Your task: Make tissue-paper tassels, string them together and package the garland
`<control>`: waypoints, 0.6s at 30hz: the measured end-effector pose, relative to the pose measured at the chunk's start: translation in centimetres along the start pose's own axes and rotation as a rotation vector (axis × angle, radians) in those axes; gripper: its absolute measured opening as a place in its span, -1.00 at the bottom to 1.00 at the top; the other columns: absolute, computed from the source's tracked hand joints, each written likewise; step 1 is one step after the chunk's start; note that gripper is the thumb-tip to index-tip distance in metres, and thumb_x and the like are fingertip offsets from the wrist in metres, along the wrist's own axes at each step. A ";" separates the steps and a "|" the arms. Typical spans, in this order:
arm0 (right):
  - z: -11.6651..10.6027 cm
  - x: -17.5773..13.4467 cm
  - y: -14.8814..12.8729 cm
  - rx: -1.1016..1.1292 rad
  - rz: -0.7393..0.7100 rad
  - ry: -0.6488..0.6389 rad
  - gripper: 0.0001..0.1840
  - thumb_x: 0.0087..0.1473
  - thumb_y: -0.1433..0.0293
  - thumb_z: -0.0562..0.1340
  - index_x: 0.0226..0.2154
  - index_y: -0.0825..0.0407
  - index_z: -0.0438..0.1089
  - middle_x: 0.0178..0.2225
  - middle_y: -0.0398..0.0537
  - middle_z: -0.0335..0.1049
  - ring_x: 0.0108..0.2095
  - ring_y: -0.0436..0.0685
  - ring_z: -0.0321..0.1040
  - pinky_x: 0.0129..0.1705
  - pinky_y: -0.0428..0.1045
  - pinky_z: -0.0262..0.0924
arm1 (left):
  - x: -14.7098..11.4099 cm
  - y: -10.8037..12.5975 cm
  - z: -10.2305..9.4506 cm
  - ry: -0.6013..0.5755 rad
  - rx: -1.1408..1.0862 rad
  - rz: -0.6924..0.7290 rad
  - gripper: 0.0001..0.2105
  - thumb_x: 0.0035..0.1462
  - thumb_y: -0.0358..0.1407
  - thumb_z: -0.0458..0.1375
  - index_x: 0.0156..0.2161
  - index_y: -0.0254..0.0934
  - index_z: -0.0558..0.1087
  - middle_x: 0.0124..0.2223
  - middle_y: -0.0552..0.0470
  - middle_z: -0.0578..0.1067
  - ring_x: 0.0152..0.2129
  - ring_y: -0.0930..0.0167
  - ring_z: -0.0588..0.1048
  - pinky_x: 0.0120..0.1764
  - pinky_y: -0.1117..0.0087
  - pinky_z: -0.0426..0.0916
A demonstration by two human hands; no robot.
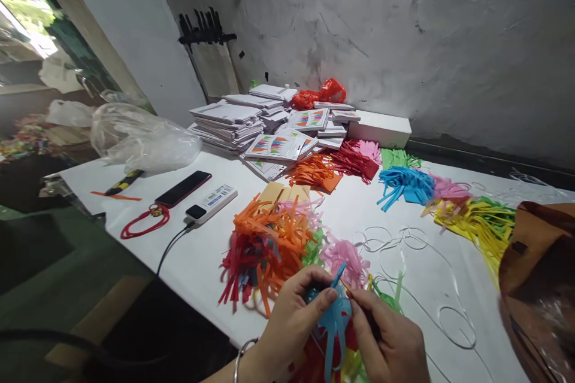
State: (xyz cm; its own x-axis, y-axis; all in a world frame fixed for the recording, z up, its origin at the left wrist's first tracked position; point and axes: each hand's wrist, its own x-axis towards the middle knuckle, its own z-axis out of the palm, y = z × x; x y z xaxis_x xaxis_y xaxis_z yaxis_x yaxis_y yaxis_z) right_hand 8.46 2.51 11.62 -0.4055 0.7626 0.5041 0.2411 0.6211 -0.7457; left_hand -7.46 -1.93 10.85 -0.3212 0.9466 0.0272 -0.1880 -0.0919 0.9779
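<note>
Near the table's front edge my left hand [299,317] pinches a blue paper tassel [335,320] between thumb and fingers. My right hand [390,332] is closed beside it, fingertips together at the tassel's right edge; something thin there, too small to name, shows at the tips. Blue strips hang down between the hands, over red and yellow-green strips lower down. Just beyond my hands lies a heap of orange and dark red tassels [269,239], with a pink tassel [345,260] to its right. A white cord [449,263] lies in loose loops on the right.
Stacked white packets [231,119] and a white box [381,128] stand by the wall. More tassels, including a blue bundle [406,184] and a yellow one [476,224], lie right. A phone [184,188], power bank [213,203], cutter [124,182] and plastic bag [144,137] occupy the left. A brown bag [539,263] borders the right.
</note>
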 end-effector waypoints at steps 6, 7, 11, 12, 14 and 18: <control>-0.2 0.0 0.3 -0.045 -0.001 0.007 -0.78 0.27 0.37 0.15 -0.15 -0.04 0.52 -0.30 -0.12 0.61 -0.43 0.02 0.54 -0.35 -0.16 0.33 | 0.1 -0.2 -0.1 0.018 0.030 0.008 -0.78 0.08 -0.14 0.35 -0.28 -0.25 0.54 -0.33 0.06 0.51 -0.39 0.44 0.45 -0.33 0.53 0.37; -0.2 0.1 0.3 -0.054 -0.001 0.008 -0.78 0.27 0.37 0.15 -0.16 -0.03 0.52 -0.31 -0.11 0.61 -0.44 0.03 0.54 -0.35 -0.15 0.34 | 0.1 -0.2 -0.1 0.025 0.037 0.008 -0.78 0.08 -0.14 0.35 -0.29 -0.25 0.54 -0.33 0.06 0.51 -0.39 0.44 0.45 -0.33 0.52 0.38; -0.1 0.2 0.3 -0.059 -0.006 0.014 -0.78 0.27 0.37 0.14 -0.17 -0.04 0.51 -0.32 -0.13 0.61 -0.44 0.02 0.54 -0.36 -0.16 0.33 | 0.1 -0.3 -0.1 0.033 0.045 0.009 -0.78 0.08 -0.14 0.34 -0.29 -0.26 0.54 -0.33 0.05 0.50 -0.39 0.44 0.45 -0.33 0.52 0.37; -0.1 0.2 0.4 -0.060 -0.008 0.016 -0.78 0.27 0.37 0.14 -0.17 -0.04 0.51 -0.32 -0.13 0.61 -0.43 0.02 0.54 -0.36 -0.16 0.34 | 0.1 -0.4 -0.1 0.034 0.047 0.008 -0.78 0.09 -0.14 0.34 -0.29 -0.26 0.54 -0.33 0.05 0.50 -0.39 0.43 0.45 -0.34 0.52 0.37; -0.1 0.1 0.7 -0.077 -0.015 0.017 -0.78 0.27 0.37 0.13 -0.17 -0.03 0.51 -0.31 -0.12 0.61 -0.43 0.03 0.55 -0.35 -0.16 0.35 | 0.0 -0.5 -0.1 0.034 0.053 0.008 -0.77 0.10 -0.13 0.33 -0.28 -0.26 0.53 -0.33 0.05 0.49 -0.40 0.43 0.45 -0.34 0.51 0.37; -0.4 -0.1 1.7 -0.172 -0.103 0.003 -0.76 0.28 0.40 0.12 -0.16 0.04 0.50 -0.33 -0.07 0.61 -0.45 0.03 0.55 -0.37 -0.16 0.36 | 0.1 -0.6 -0.2 0.030 0.142 0.081 -0.81 0.15 -0.16 0.29 -0.29 -0.26 0.51 -0.33 0.05 0.49 -0.38 0.41 0.46 -0.31 0.48 0.38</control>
State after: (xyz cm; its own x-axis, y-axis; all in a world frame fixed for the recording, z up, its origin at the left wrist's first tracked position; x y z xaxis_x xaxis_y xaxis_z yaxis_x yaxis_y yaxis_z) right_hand 9.22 3.53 10.48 -0.4329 0.6940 0.5754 0.3458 0.7173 -0.6049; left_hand -7.51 -1.84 10.22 -0.3584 0.9278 0.1031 -0.0283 -0.1212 0.9922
